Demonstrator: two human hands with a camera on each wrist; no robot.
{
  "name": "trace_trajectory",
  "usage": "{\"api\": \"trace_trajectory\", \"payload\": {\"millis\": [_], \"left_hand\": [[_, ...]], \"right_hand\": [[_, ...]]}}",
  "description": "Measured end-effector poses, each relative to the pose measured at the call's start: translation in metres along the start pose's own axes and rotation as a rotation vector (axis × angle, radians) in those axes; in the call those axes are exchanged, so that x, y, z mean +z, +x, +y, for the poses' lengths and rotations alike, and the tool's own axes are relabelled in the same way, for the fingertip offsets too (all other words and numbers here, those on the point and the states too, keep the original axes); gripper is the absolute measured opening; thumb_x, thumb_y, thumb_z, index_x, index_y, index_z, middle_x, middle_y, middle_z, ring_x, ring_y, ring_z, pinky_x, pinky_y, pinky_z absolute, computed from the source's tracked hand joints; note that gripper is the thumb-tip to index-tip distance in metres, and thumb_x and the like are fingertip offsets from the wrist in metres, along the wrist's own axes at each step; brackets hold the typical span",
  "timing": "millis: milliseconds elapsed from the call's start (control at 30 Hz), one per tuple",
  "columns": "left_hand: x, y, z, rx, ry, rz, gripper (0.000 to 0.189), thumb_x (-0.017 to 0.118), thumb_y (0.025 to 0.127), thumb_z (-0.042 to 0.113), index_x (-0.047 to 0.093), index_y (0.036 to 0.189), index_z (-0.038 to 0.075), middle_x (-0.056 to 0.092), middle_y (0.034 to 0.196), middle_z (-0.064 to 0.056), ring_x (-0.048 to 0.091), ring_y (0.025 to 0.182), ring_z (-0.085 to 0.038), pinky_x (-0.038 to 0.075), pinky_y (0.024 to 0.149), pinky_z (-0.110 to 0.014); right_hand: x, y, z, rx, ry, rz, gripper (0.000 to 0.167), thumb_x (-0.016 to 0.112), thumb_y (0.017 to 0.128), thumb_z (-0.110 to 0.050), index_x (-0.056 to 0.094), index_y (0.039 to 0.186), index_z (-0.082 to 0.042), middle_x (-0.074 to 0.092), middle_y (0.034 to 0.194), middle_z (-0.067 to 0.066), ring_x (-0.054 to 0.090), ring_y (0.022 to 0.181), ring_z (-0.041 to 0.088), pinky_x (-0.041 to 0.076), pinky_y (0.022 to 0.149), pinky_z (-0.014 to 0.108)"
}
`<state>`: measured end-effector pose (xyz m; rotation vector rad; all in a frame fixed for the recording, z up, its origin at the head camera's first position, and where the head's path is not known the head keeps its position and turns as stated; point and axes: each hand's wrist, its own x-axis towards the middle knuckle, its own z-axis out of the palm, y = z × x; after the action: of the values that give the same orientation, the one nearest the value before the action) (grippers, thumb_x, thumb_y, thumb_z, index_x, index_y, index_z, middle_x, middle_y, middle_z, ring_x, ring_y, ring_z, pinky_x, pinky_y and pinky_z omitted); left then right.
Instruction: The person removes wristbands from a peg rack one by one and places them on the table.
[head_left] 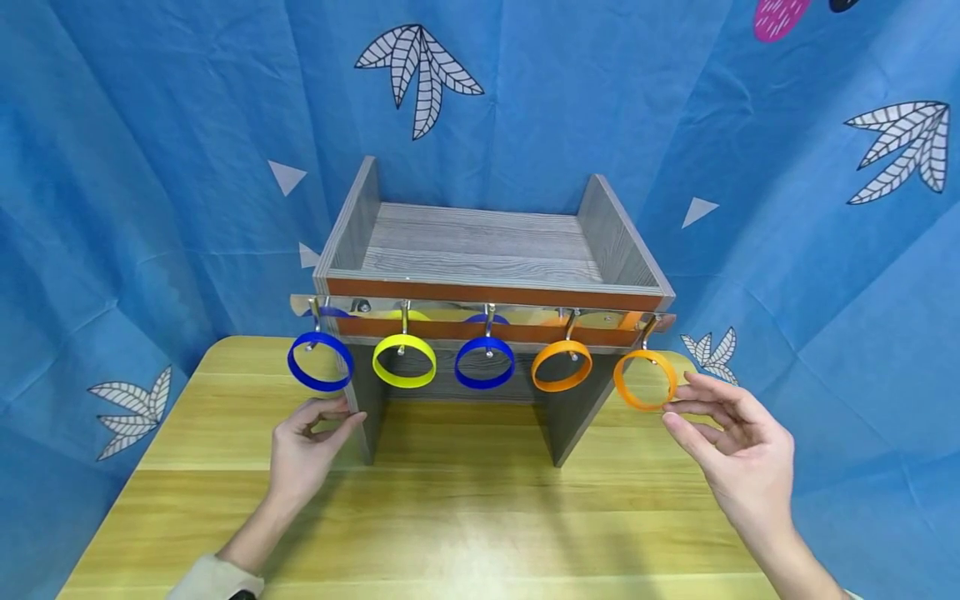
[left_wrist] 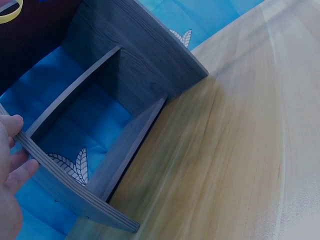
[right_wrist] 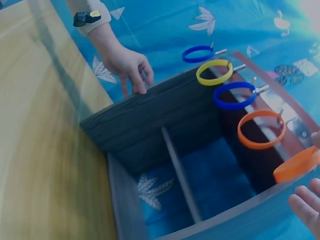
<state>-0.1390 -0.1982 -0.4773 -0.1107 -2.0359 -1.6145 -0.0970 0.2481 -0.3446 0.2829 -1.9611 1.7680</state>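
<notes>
My right hand (head_left: 738, 450) pinches the lower right edge of an orange silicone wristband (head_left: 617, 385), which hangs on the rightmost hook of a metal rail. In the right wrist view this wristband (right_wrist: 297, 166) is seen near edge-on, with only fingertips (right_wrist: 306, 206) in the picture. At the other side, my left hand (head_left: 306, 450) grips the front edge of the left side panel (left_wrist: 75, 187) of a grey wooden shelf (head_left: 480, 265) between thumb and fingers. On the other hooks hang another orange wristband (head_left: 561, 386), blue ones (head_left: 485, 382) (head_left: 321, 385) and a yellow one (head_left: 405, 381).
The shelf stands on a light wooden table (head_left: 480, 517), its two side panels reaching forward to the front. Metal hooks (head_left: 490, 321) stick out from the rail along its front. Behind the table hangs a blue patterned cloth (head_left: 525, 108).
</notes>
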Motion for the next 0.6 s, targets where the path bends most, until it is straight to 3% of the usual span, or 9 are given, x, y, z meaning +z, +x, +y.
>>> {"api": "trace_trajectory", "payload": {"millis": [300,600], "left_hand": [[0.0,0.0,0.0,-0.002,-0.011,0.0,0.021,0.082,0.081,-0.016,0.077,0.097,-0.005,0.072,0.093,0.025,0.07,0.086,0.008,0.066,0.071,-0.014],[0.0,-0.001,0.0,-0.019,0.002,0.002,0.02,0.082,0.081,-0.014,0.077,0.097,-0.004,0.071,0.093,0.025,0.07,0.086,0.008,0.066,0.07,-0.014]], "right_hand": [[0.007,0.012,-0.013,-0.024,0.009,0.061,0.045,0.07,0.081,0.029,0.061,0.124,0.022,0.079,0.099,-0.001,0.076,0.085,0.01,0.068,0.074,0.021],[0.012,0.016,-0.009,-0.019,0.036,0.071,0.04,0.07,0.083,0.027,0.062,0.122,0.024,0.078,0.096,-0.001,0.075,0.081,0.01,0.068,0.071,0.023]]}}
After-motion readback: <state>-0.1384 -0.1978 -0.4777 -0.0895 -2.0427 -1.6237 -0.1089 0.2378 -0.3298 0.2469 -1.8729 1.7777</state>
